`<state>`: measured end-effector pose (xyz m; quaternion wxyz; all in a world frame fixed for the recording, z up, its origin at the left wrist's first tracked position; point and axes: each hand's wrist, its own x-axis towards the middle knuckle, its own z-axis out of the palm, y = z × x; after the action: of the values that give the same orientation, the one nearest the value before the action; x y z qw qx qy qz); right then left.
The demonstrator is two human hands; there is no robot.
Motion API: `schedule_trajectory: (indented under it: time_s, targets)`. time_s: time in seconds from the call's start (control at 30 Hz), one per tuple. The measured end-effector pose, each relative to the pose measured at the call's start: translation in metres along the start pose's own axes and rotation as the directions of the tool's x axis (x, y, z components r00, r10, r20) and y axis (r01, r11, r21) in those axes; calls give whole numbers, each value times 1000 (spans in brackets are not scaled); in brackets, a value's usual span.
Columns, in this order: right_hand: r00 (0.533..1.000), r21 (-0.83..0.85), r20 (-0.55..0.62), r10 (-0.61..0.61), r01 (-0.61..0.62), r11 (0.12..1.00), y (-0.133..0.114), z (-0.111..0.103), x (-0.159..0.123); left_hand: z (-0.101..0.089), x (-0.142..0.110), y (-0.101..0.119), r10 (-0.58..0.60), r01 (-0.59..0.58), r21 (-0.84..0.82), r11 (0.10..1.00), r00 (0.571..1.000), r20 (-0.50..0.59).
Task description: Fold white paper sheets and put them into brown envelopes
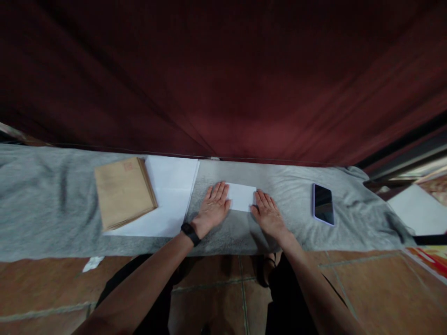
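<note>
A small white sheet of paper [241,197], which looks folded, lies flat on a grey cloth [237,170] between my two hands. My left hand [213,204] rests flat at its left edge, fingers stretched out, a black band around the wrist. At the right edge lies my right hand [268,211], also flat with its fingers extended. Neither hand grasps anything. To the left, a stack of brown envelopes [125,191] sits on top of larger white paper sheets [171,200], covering part of them.
A phone [323,204] with a purple edge lies on the cloth at the right. Behind the cloth rises a dark red panel [230,93]. Below is a tiled floor [209,302] with a white scrap [92,264]. White sheets [421,211] show at the far right.
</note>
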<state>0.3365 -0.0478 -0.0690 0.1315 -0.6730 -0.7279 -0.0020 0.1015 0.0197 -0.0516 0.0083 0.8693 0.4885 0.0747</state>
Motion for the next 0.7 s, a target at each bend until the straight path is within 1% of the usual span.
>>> schedule_trajectory:
  time_s: [0.07, 0.13, 0.23, 0.3, 0.4, 0.5, 0.7]
  targets:
    - [1000, 22, -16, 10, -10, 1000, 1, -3, 2, 0, 0, 0, -2, 2, 4, 1000, 1000, 0]
    - [999, 47, -32, -17, 19, 999, -3, -5, 5, 1, 0, 1, 0, 0, 5, 1000, 1000, 1]
    - [993, 72, -14, -120, 121, 990, -22, -6, 7, 0, 0, 1, 6, -6, 7, 1000, 1000, 2]
    - [980, 83, 12, -199, 197, 977, -37, -5, 5, -1, 0, 0, 10, -10, 11, 1000, 1000, 5]
    - [969, 81, 24, -248, 245, 966, -52, -1, 0, -2, -1, 0, 11, -11, 19, 1000, 1000, 8]
    - [976, 54, 7, -217, 216, 975, -50, 2, -4, -2, 0, 0, 8, -8, 18, 1000, 1000, 14]
    - [986, 9, -24, -167, 167, 986, -30, 4, -5, -7, 1, 1, -33, 33, -2, 999, 998, 54]
